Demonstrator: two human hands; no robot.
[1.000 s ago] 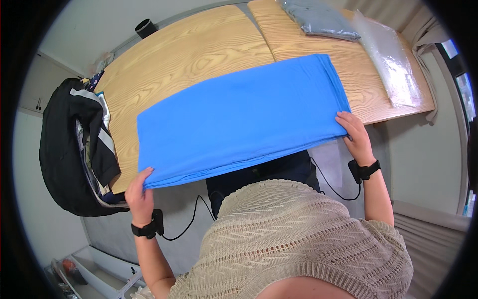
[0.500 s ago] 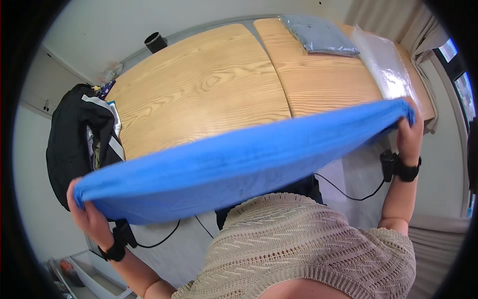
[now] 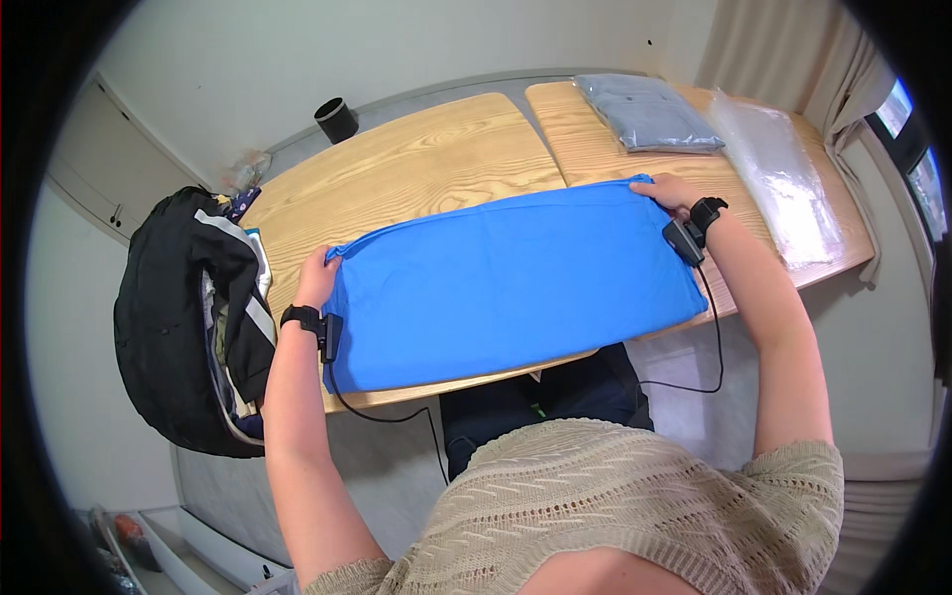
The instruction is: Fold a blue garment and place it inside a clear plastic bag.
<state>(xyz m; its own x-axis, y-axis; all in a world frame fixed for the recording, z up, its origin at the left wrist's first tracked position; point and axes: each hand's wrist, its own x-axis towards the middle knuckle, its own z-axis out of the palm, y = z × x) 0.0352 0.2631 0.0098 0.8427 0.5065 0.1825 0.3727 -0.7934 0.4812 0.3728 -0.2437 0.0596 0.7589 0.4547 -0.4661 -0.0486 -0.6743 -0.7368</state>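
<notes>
On the wooden table (image 3: 426,169), seen from the head camera, a blue cloth (image 3: 506,283) is spread flat, its long axis running left to right and rising slightly toward the far right; its near edge overhangs the table's near rim. The far left corner is pinched by the left hand (image 3: 315,278), the far right corner by the right hand (image 3: 672,193); both are closed on the fabric. At the far right, a folded grey garment in a clear rectangular bag (image 3: 647,112) is lying, and just right of it an empty clear plastic bag (image 3: 783,174). A black cup (image 3: 336,120) is standing at the far left edge. A black backpack (image 3: 183,317) is seen left of the table.
</notes>
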